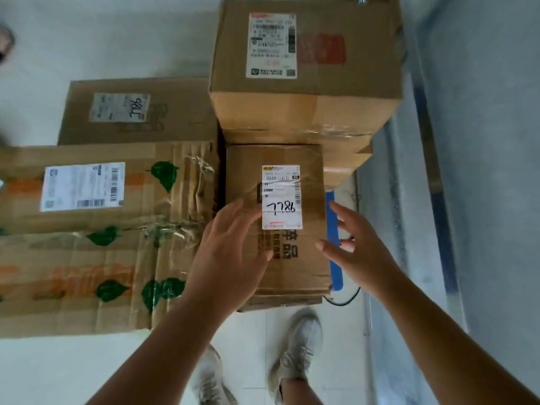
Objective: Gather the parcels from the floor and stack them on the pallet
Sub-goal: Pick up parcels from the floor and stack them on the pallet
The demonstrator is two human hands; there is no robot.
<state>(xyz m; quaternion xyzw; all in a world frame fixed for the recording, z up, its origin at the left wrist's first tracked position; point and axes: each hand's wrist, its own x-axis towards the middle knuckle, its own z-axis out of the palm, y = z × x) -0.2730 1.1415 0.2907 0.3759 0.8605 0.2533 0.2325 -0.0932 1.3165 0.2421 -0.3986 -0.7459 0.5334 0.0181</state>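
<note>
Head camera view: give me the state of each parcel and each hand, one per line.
Small parcel marked 7786: closed, taped, label up.
Leaf-printed parcel: closed, crumpled, tape torn.
Tall parcel: closed, stacked on another.
Left hand: open, over small parcel.
Right hand: open, no grip.

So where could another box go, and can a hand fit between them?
Free: the big leaf-printed box, the flat box behind it and the tall stack's top. The boxes sit tightly packed; only a narrow dark gap beside the small labelled box, under both hands.

One head-worn wide-angle view looks steeply down, close above stacked cardboard boxes (280, 223), the tiled floor (248, 340) and the wearer's shoes.
</note>
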